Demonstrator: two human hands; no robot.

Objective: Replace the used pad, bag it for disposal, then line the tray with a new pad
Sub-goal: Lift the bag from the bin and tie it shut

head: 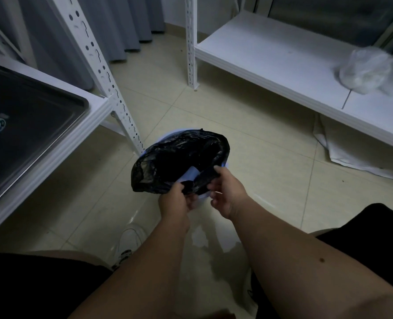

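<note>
While the metal tray (36,125) sits bare on the white shelf (94,111) at the left, not yet lined, the action is down on the tiled floor (271,162), where a black bin bag (179,157) lines a small pale bin (165,137). Both hands are at the near edge of the bag's mouth: the left hand (177,199) has its grip pinched on a fold of black plastic, and the right hand (227,192) closes its grip on the rim just beside it, thumb on top. Between them, something pale blue-white (192,174) shows inside the mouth, and that looks like the used pad, already mostly in the bag, though too little shows to be sure. So this reads as the bagging step, close to done. To do it well, the hands should gather the rim evenly all the way round, not only this near side, push the pad fully below the edge, and squeeze air out slowly before twisting, so nothing spills. The thin plastic may tear if tugged hard against the bin's rim, so lift gently. On the right-hand shelf (283,65) lies a clear plastic packet (366,72); whether it holds fresh pads I cannot tell.
</note>
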